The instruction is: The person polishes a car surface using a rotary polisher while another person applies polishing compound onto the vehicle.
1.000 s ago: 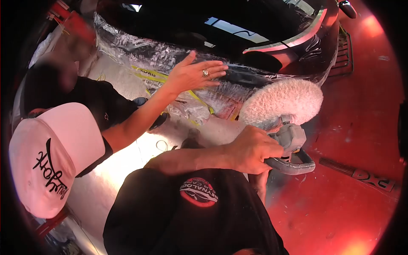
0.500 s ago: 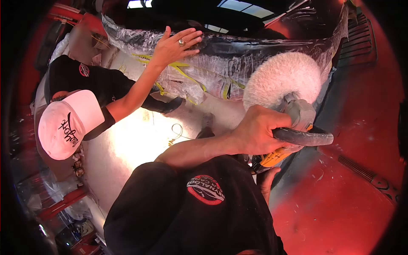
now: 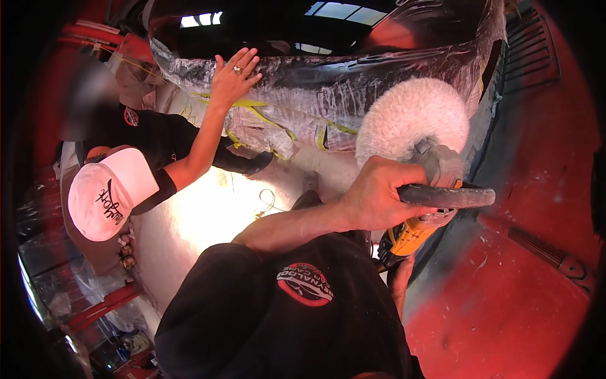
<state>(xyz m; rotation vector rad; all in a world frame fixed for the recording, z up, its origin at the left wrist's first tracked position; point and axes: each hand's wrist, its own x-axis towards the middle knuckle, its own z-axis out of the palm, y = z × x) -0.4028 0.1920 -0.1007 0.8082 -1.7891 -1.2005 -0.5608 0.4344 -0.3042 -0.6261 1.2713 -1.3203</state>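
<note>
Left hand (image 3: 377, 194) is clenching the loop handle (image 3: 464, 197) of a polisher (image 3: 409, 239), its fingers wrapping around the dark bar just below the tool's grey head. Lower down, the right hand (image 3: 400, 281) is showing only in part beside the polisher's rear end; the shirt (image 3: 252, 322) and the tool are hiding much of it, so whether it is grasping cannot be told. The polisher is slanting in front of the person, its yellow body pointing down toward the shirt and its fluffy white pad (image 3: 413, 117) facing the car (image 3: 252, 28). Film (image 3: 334, 98) is covering the lower edge of the car, and the pad is overlapping it in this view; whether the two are touching is not clear. Yellow tape (image 3: 254, 103) is running along the film. To the left, a co-worker in a white cap (image 3: 104, 197) is stretching an arm (image 3: 201, 145) toward the car, the co-worker's hand (image 3: 232, 82) lying flat-fingered over the film's upper edge and wearing a ring (image 3: 237, 70). Past the polisher, a red-lit floor (image 3: 499, 303) is spreading out, with a rack (image 3: 533, 54) standing near the car's corner.
</note>
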